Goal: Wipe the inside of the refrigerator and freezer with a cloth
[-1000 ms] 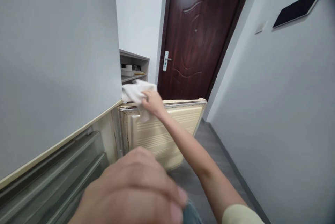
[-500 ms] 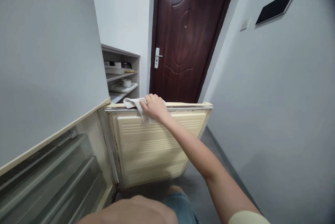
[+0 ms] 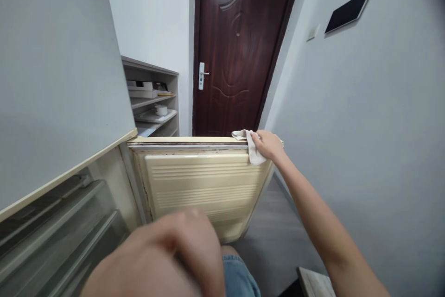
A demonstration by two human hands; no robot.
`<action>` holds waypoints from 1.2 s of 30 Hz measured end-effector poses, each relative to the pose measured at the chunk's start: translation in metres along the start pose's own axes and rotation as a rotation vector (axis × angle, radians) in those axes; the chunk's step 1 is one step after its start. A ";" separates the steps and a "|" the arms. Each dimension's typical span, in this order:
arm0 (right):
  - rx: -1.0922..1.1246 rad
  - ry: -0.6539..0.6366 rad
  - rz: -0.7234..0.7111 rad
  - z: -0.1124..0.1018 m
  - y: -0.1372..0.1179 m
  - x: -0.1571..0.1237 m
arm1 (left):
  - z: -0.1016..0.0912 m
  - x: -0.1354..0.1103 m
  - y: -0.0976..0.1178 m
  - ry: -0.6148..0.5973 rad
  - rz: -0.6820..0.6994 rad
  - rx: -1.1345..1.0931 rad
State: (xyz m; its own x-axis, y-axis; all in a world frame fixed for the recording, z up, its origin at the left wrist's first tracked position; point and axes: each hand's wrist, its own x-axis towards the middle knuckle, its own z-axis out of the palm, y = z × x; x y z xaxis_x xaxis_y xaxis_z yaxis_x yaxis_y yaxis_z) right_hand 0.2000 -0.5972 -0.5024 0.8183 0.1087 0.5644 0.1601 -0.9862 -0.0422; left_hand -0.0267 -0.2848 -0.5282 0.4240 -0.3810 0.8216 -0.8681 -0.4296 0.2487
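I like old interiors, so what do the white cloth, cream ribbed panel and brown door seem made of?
White cloth: soft, matte fabric, judging by its limp drape. 
Cream ribbed panel: likely moulded plastic, slightly glossy, with smooth ridges. 
Brown door: wood-grained with a sheen; wood or coated metal, I can't tell.

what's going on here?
A person's right hand holds a white cloth on the top edge of an open cream door, close to the end away from the hinge side. Part of the cloth hangs over the door's inner face. The left hand is near the camera and blurred, so I can't tell if it holds anything. Translucent drawer fronts show at lower left, and the brown door beyond is shut.
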 end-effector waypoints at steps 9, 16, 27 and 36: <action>0.025 0.012 0.165 -0.009 0.004 -0.007 | 0.050 0.002 -0.113 0.032 -0.123 0.507; 0.089 0.043 0.131 -0.007 -0.073 0.004 | 0.084 -0.016 -0.137 0.056 -0.114 0.768; 0.095 0.060 -0.264 0.004 -0.144 0.007 | 0.090 -0.010 -0.140 0.144 -0.221 0.779; 0.068 0.075 -0.039 0.002 -0.003 0.002 | 0.101 -0.009 -0.146 0.202 -0.243 0.781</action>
State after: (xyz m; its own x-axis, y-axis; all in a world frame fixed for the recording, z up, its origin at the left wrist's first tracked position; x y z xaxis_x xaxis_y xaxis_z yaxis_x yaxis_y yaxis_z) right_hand 0.2025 -0.5939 -0.5025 0.7678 0.1343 0.6264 0.2298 -0.9705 -0.0735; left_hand 0.1221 -0.3009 -0.6238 0.4572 -0.0833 0.8855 -0.2994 -0.9519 0.0650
